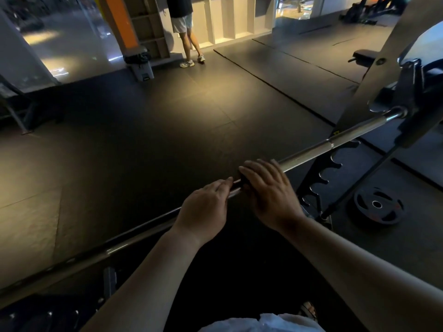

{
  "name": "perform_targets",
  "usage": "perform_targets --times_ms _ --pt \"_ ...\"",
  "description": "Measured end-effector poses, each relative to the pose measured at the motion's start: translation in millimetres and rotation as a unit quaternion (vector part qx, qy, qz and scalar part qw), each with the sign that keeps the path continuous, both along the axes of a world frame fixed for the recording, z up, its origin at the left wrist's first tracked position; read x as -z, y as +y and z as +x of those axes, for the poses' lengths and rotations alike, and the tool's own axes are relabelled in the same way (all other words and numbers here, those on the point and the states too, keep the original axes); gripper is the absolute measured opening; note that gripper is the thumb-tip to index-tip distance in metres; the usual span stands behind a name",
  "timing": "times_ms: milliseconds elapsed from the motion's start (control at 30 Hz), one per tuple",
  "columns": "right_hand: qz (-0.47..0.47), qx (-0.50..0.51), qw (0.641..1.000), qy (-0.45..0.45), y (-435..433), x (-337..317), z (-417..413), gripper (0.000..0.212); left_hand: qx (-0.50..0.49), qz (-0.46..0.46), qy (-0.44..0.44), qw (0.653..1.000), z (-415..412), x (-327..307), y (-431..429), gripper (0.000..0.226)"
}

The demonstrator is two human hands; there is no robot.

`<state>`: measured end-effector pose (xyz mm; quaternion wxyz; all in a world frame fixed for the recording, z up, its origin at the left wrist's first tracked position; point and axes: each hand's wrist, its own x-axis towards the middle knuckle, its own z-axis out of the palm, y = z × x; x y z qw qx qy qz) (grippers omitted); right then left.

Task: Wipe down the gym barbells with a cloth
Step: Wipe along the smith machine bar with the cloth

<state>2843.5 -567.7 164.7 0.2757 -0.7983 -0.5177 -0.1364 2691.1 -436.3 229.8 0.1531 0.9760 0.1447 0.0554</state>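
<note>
Left hand is gripping the barbell, fingers curling over the shaft. Right hand is sitting just beside it, fingers wrapping over a dark cloth on the bar; the cloth is showing only at the fingertips. Beyond the right fingers the bar is running into the rack upright. A yellow mark there is proving illegible, as are the weight plate markings.

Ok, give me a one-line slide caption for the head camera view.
Left hand grips the racked barbell while the right hand holds a dark cloth on the bar.
</note>
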Motion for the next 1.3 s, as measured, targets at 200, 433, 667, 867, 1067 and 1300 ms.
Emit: perform_targets --times_ms 200,433,667,867,1067,1300 --pt "0.023 0.073 0.994 0.084 22 -4 -26 0.040 -0.030 0.005 -0.021 0.999 -14 4 0 0.050" --pt "-0.057 -0.038 0.996 -0.054 14 -18 -6 0.040 -0.044 0.002 -0.027 0.999 -26 7 4 0.050" --pt "-0.036 0.061 0.996 0.052 35 -19 -46 0.042 -0.086 0.017 -0.042 0.995 -39 13 2 0.049" --pt "-0.093 -0.110 0.988 -0.053 25 -21 -22 0.046 -0.104 0.007 -0.040 0.994 -48 12 3 0.046" --pt "-0.054 0.060 0.995 0.059 20 -22 -30 0.047 -0.163 0.021 -0.045 0.985 -56 12 -4 0.045" --pt "-0.145 -0.180 0.969 0.085 32 -46 -39 0.052 -0.244 -0.008 -0.050 0.968 -57 16 -14 0.049"
